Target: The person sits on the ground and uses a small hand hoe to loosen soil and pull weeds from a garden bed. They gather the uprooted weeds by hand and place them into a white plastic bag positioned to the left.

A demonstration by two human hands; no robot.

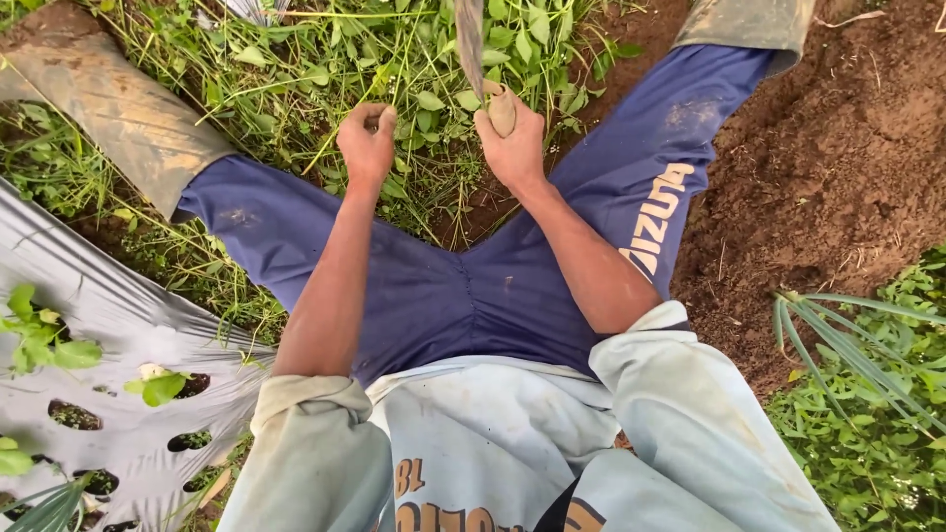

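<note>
I stand astride a strip of green weeds (325,69), in blue trousers and grey rubber boots. My left hand (367,143) is closed in a fist around a few thin weed stems. My right hand (512,143) grips the wooden handle of a sickle-like tool (498,103). The tool's dark curved blade (469,39) points up and away into the weeds, just right of my left hand. The two hands are about a hand's width apart above the plants.
A bare brown soil furrow (838,167) runs on the right. Silver plastic mulch (108,315) with round planting holes and small seedlings (44,340) lies at left. Leafy plants (867,414) grow at lower right. My boots (118,108) stand in the weeds.
</note>
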